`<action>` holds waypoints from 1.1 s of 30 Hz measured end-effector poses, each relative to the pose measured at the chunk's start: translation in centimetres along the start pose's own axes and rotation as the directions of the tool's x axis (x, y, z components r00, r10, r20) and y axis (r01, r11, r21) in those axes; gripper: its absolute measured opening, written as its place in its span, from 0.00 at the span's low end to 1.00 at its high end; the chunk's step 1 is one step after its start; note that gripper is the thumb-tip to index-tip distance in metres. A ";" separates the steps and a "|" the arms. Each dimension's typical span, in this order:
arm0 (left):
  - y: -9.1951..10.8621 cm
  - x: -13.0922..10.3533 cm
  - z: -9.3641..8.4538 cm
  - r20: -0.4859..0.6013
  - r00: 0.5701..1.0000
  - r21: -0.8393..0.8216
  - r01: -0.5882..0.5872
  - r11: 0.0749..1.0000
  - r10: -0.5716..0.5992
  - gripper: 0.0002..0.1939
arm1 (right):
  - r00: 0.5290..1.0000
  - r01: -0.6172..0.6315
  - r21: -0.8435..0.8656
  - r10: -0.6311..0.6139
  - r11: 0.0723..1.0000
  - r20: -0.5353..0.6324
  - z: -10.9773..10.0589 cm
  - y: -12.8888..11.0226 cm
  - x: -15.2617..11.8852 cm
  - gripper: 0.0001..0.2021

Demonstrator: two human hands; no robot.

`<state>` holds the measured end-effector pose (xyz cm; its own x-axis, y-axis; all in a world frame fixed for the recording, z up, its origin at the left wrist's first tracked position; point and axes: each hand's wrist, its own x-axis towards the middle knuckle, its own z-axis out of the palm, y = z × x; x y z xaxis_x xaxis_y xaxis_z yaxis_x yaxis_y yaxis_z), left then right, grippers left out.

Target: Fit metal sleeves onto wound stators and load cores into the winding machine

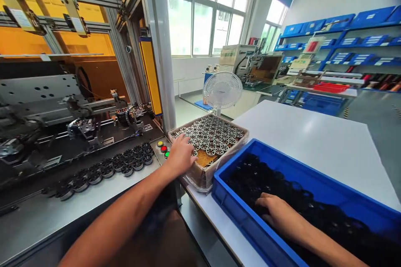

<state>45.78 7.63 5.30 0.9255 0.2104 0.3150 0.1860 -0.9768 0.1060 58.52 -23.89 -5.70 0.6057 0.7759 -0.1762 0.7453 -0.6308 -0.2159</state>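
My left hand is at the near left corner of a cardboard box, its fingers bent over the metal ring-shaped parts laid out inside. Whether those fingers grip a part is hard to make out. Inside the long blue bin, my right hand reaches down among many black plastic parts. Its fingertips are partly hidden by the parts and shadow, so I cannot tell what they hold.
Rows of black-and-silver round parts stand on the machine's ledge at left, near yellow, red and green buttons. A white fan stands behind the box. The bin rests on a white table; blue shelves are further back.
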 end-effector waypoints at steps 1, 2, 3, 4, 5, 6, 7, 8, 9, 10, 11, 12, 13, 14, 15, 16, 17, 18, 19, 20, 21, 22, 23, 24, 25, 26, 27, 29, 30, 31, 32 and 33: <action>0.9 0.9 0.7 0.022 0.999 -0.001 0.026 1.000 -0.026 0.11 | 1.000 -0.015 -0.013 0.015 1.000 0.003 -0.2 0.3 -0.1 0.13; 1.4 1.6 1.4 0.041 0.998 -0.001 0.056 0.998 -0.056 0.11 | 1.000 -0.028 -0.025 0.028 0.999 0.008 -0.3 0.5 -0.1 0.12; 1.7 2.0 2.0 0.058 0.995 -0.004 0.086 0.996 -0.085 0.12 | 0.999 -0.038 -0.037 0.039 0.999 0.014 -0.4 0.6 -0.1 0.11; 1.8 2.3 2.4 0.071 0.991 -0.012 0.114 0.993 -0.113 0.11 | 0.999 -0.048 -0.048 0.049 0.998 0.018 -0.4 0.7 -0.1 0.09; 1.8 2.5 2.7 0.078 0.987 -0.025 0.140 0.990 -0.138 0.10 | 0.998 -0.056 -0.058 0.057 0.997 0.021 -0.5 0.7 -0.2 0.09; 1.7 2.7 2.8 0.080 0.984 -0.046 0.161 0.986 -0.157 0.09 | 0.998 -0.062 -0.066 0.064 0.996 0.022 -0.5 0.6 -0.2 0.09; 1.6 2.7 2.8 0.078 0.982 -0.076 0.176 0.982 -0.170 0.08 | 0.997 -0.068 -0.071 0.070 0.995 0.017 -0.6 0.4 -0.3 0.09; 1.6 2.5 2.6 0.070 0.982 -0.116 0.181 0.977 -0.174 0.06 | 0.997 -0.075 -0.072 0.075 0.995 0.006 -0.8 0.3 -0.3 0.10; 1.6 2.0 2.3 0.058 0.984 -0.165 0.177 0.970 -0.169 0.05 | 0.997 -0.081 -0.069 0.081 0.994 -0.014 -1.0 0.2 -0.4 0.11; 1.7 1.2 1.8 0.043 0.987 -0.223 0.162 0.961 -0.156 0.04 | 0.996 -0.086 -0.062 0.084 0.994 -0.042 -1.2 0.1 -0.4 0.12; 1.8 0.1 1.3 0.026 0.990 -0.285 0.139 0.949 -0.137 0.03 | 0.993 -0.089 -0.051 0.085 0.995 -0.076 -1.4 0.0 -0.5 0.12; 2.1 -1.5 0.8 0.010 0.994 -0.347 0.108 0.932 -0.112 0.03 | 0.990 -0.090 -0.036 0.085 0.995 -0.114 -1.6 -0.1 -0.5 0.12; 2.4 -3.3 0.5 -0.003 0.996 -0.425 0.078 0.902 -0.088 0.03 | 0.985 -0.086 -0.019 0.082 0.996 -0.151 -1.8 -0.1 -0.6 0.11; 2.7 -5.5 0.2 -0.003 0.998 -0.493 0.055 0.869 -0.065 0.03 | 0.980 -0.079 0.001 0.077 0.997 -0.185 -1.9 -0.2 -0.6 0.10; 3.1 -7.7 0.1 -0.004 0.999 -0.592 0.032 0.805 -0.043 0.04 | 0.974 -0.069 0.021 0.072 0.997 -0.212 -1.9 -0.2 -0.6 0.10; 3.5 -9.9 0.1 -0.023 0.997 -0.812 0.022 0.584 -0.070 0.07 | 0.970 -0.060 0.041 0.068 0.997 -0.233 -1.9 -0.3 -0.6 0.10; 3.9 -12.0 0.2 -0.009 0.994 -0.929 0.031 0.368 -0.106 0.13 | 0.966 -0.051 0.059 0.065 0.997 -0.250 -1.8 -0.3 -0.5 0.11; 4.2 -13.8 0.3 0.005 0.992 -0.979 0.030 0.201 -0.126 0.19 | 0.962 -0.045 0.075 0.063 0.996 -0.266 -1.8 -0.3 -0.5 0.11; 4.4 -15.3 0.4 0.001 0.990 -0.997 0.011 0.073 -0.138 0.22 | 0.957 -0.040 0.088 0.063 0.995 -0.281 -1.8 -0.3 -0.5 0.12; 4.6 -16.5 0.4 -0.011 0.990 -1.000 -0.010 0.010 -0.140 0.23 | 0.952 -0.037 0.099 0.065 0.994 -0.300 -1.9 -0.2 -0.4 0.11; 4.7 -17.3 0.4 -0.036 0.990 -0.999 -0.038 -0.011 -0.138 0.22 | 0.944 -0.035 0.108 0.068 0.994 -0.322 -2.2 -0.3 -0.4 0.10; 4.7 -17.9 0.2 -0.066 0.988 -0.998 -0.068 -0.010 -0.137 0.19 | 0.935 -0.032 0.116 0.071 0.993 -0.348 -2.7 -0.5 -0.4 0.09; 4.6 -18.3 0.1 -0.090 0.986 -0.996 -0.091 0.002 -0.138 0.17 | 0.924 -0.027 0.124 0.072 0.992 -0.376 -3.3 -0.9 -0.5 0.08; 4.5 -18.5 0.0 -0.107 0.984 -0.994 -0.106 0.017 -0.142 0.17 | 0.913 -0.022 0.129 0.073 0.991 -0.402 -3.9 -1.6 -0.7 0.07; 4.5 -18.7 -0.1 -0.119 0.982 -0.993 -0.116 0.030 -0.148 0.17 | 0.899 0.001 0.140 0.061 0.990 -0.435 -4.6 -2.6 -1.1 0.07; 4.5 -18.8 -0.2 -0.127 0.980 -0.992 -0.122 0.044 -0.152 0.19 | 0.877 0.056 0.155 0.025 0.986 -0.479 -5.2 -4.0 -1.7 0.07; 4.5 -18.8 -0.2 -0.128 0.979 -0.991 -0.120 0.057 -0.156 0.20 | 0.852 0.134 0.166 -0.028 0.977 -0.522 -5.7 -5.7 -2.4 0.07; 4.9 -18.9 0.1 -0.120 0.979 -0.991 -0.109 0.071 -0.167 0.24 | 0.727 0.433 0.173 -0.229 0.885 -0.647 -6.1 -9.6 -4.2 0.04; 5.2 -18.9 0.3 -0.114 0.979 -0.992 -0.104 0.071 -0.167 0.25 | 0.667 0.562 0.164 -0.328 0.810 -0.669 -5.9 -11.5 -5.2 0.05; 5.6 -18.9 0.5 -0.107 0.981 -0.993 -0.098 0.059 -0.163 0.25 | 0.617 0.656 0.163 -0.399 0.737 -0.678 -5.5 -13.2 -6.0 0.07; 6.0 -18.9 0.7 -0.093 0.984 -0.995 -0.089 0.034 -0.152 0.25 | 0.594 0.709 0.177 -0.444 0.683 -0.671 -5.0 -14.6 -6.8 0.09; 6.4 -18.8 1.0 -0.069 0.989 -0.997 -0.071 -0.007 -0.134 0.25 | 0.578 0.741 0.189 -0.470 0.644 -0.667 -4.4 -15.6 -7.4 0.09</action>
<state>29.87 -2.61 -0.85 0.8672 0.3412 0.3627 -0.3962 0.0314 0.9176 43.65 -19.74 3.19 0.1862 0.7451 0.6405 0.8762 0.1691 -0.4514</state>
